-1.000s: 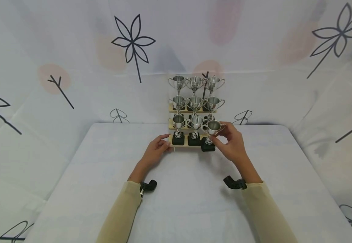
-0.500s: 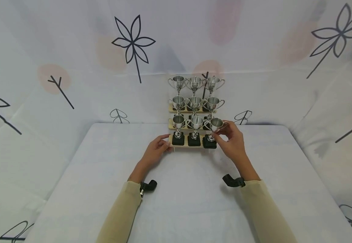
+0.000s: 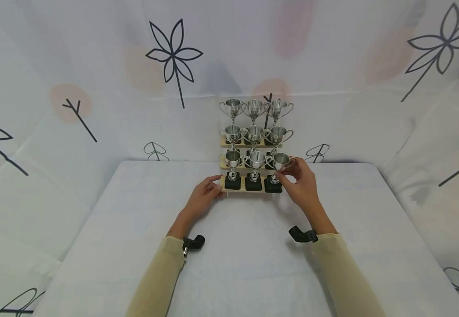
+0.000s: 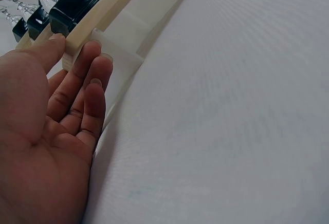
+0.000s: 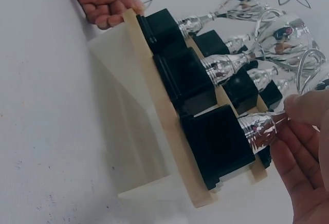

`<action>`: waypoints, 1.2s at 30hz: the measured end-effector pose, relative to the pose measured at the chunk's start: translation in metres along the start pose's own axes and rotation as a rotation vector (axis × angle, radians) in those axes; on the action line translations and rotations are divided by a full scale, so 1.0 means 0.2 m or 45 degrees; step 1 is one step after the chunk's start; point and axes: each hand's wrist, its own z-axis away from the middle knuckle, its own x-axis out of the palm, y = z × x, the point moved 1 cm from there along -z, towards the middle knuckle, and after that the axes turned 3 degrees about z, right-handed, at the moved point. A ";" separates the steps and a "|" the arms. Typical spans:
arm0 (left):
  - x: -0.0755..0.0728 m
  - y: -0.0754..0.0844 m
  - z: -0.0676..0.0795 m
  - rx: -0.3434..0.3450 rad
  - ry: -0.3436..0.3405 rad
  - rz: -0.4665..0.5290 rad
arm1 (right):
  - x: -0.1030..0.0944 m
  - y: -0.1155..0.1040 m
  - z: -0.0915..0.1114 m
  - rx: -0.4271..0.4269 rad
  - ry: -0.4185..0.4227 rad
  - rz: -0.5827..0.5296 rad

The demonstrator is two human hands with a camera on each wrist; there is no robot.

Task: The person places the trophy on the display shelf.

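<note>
A tiered wooden stand bears silver two-handled trophy cups on black square bases, in three rows. My right hand pinches the stem of the front-right trophy between thumb and fingers. In the right wrist view that trophy's black base sits on the front wooden shelf, its edge near the shelf's right end. My left hand grips the left end of the same shelf. In the left wrist view, its thumb lies on the wooden edge and its fingers curl below, beside a whitish support.
Beside the held trophy stand the front-middle trophy and the front-left trophy; their handles nearly meet. Two more rows rise behind. The stand is near the back of a white-covered table, before a patterned cloth backdrop.
My right hand has brought the front-right trophy slightly back and right, from overhanging the shelf's front to in line with its row. My left hand has stayed on the shelf end.
</note>
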 end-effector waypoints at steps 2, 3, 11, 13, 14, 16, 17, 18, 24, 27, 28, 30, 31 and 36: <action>0.00 0.00 0.00 -0.001 0.001 0.005 | 0.00 0.00 0.00 -0.002 0.000 -0.006; 0.00 0.00 0.00 0.001 0.001 0.006 | 0.00 0.01 0.00 -0.003 -0.001 -0.011; 0.00 0.01 0.01 0.014 0.001 0.006 | 0.01 0.02 0.01 -0.009 -0.013 -0.039; 0.00 0.01 0.01 0.015 0.001 0.004 | 0.01 0.02 0.01 -0.012 -0.012 -0.039; 0.00 0.01 0.01 0.016 0.000 0.004 | 0.01 0.02 0.01 -0.016 -0.012 -0.039; 0.00 0.01 0.01 0.017 -0.001 0.004 | 0.01 0.02 0.01 -0.022 -0.013 -0.052; 0.00 0.01 0.01 0.020 -0.001 0.001 | 0.01 0.02 0.01 -0.023 -0.014 -0.060; 0.00 0.01 0.01 0.019 -0.001 0.000 | 0.01 0.02 0.01 -0.025 -0.015 -0.066; 0.00 0.01 0.00 0.019 0.002 -0.013 | 0.00 0.07 0.02 -0.070 -0.003 -0.102; 0.00 0.01 0.00 0.017 0.001 -0.012 | -0.01 0.14 0.03 -0.097 0.012 -0.103; 0.00 0.01 0.00 0.016 0.003 -0.013 | -0.01 0.17 0.03 -0.096 0.014 -0.090; 0.00 0.01 0.00 0.011 -0.001 -0.003 | -0.02 0.22 0.04 -0.088 0.017 -0.055; 0.00 0.01 0.00 0.011 -0.005 -0.002 | -0.03 0.24 0.05 -0.072 0.016 -0.039; -0.01 -0.01 0.00 0.020 -0.023 0.009 | -0.09 0.29 0.08 -0.025 -0.008 0.126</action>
